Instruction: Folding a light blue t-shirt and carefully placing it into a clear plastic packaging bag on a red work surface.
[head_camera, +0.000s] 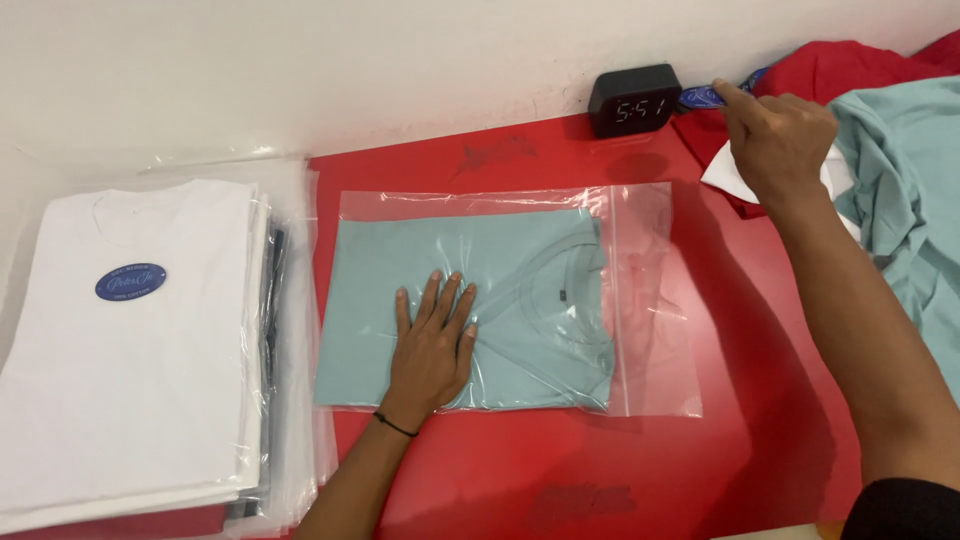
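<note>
A folded pale teal shirt (520, 290) lies inside a clear plastic bag (650, 330) on the red table (740, 440). My left hand (433, 345) rests flat on the bagged shirt, fingers spread, a thin black band at the wrist. My right hand (775, 135) reaches to the far right and pinches a blue oval sticker (703, 96) between thumb and fingertips, just beside a small black digital clock (635, 101) against the wall.
A stack of bagged folded shirts (130, 340), the top one white with a blue oval sticker, sits at the left. Loose teal (905, 190) and red (850, 65) garments are heaped at the far right, with a white sheet (728, 175) under my right hand.
</note>
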